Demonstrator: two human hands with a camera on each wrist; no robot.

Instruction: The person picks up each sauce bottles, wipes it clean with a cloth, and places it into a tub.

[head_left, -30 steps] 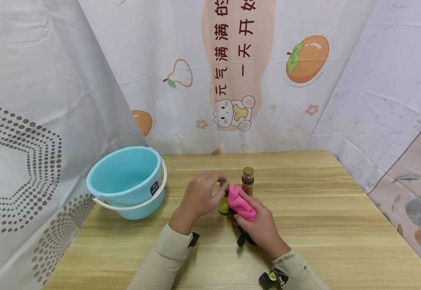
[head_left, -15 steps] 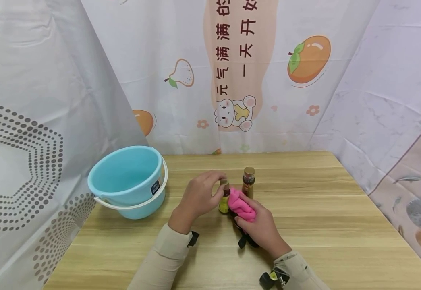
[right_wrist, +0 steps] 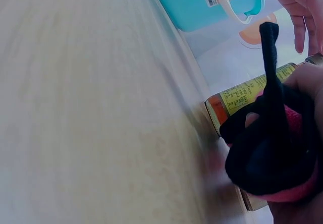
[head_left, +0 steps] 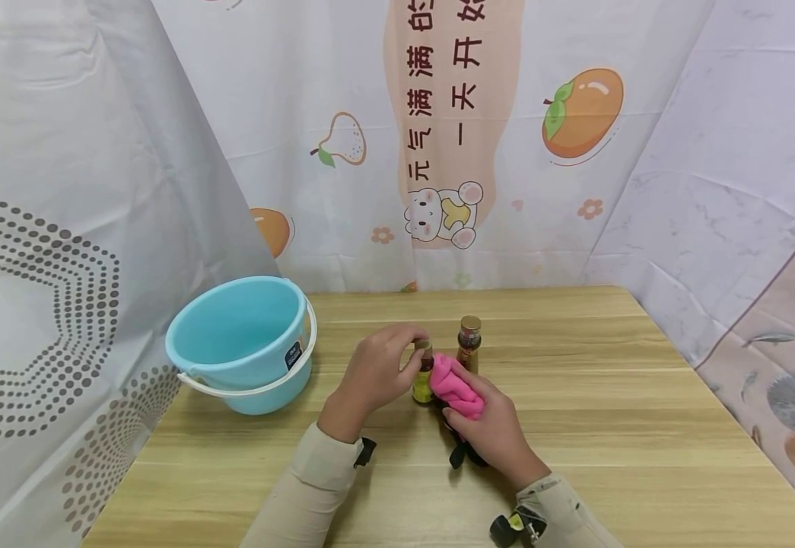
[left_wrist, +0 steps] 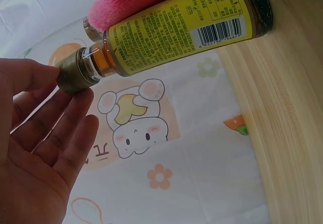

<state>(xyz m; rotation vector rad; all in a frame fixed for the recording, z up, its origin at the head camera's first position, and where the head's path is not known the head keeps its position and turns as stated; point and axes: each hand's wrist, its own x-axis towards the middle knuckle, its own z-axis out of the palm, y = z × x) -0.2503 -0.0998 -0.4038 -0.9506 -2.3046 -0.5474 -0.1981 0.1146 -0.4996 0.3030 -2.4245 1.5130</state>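
The tabletop (head_left: 609,426) carries the bucket (head_left: 260,402) at its far left corner, unchanged from a second ago. Near the middle, both hands keep almost the same places: the left hand (head_left: 376,369) pinches a cap between thumb and fingertips, and the right hand (head_left: 496,434) grips the cloth. The near bottle (head_left: 422,387) stands upright between them, below the left fingertips; the far bottle (head_left: 470,335) is behind, to its right, closer to the far edge. The cloth (head_left: 457,390), touching the near bottle, sits slightly lower than before. The cap (left_wrist: 74,74) tops the near bottle.
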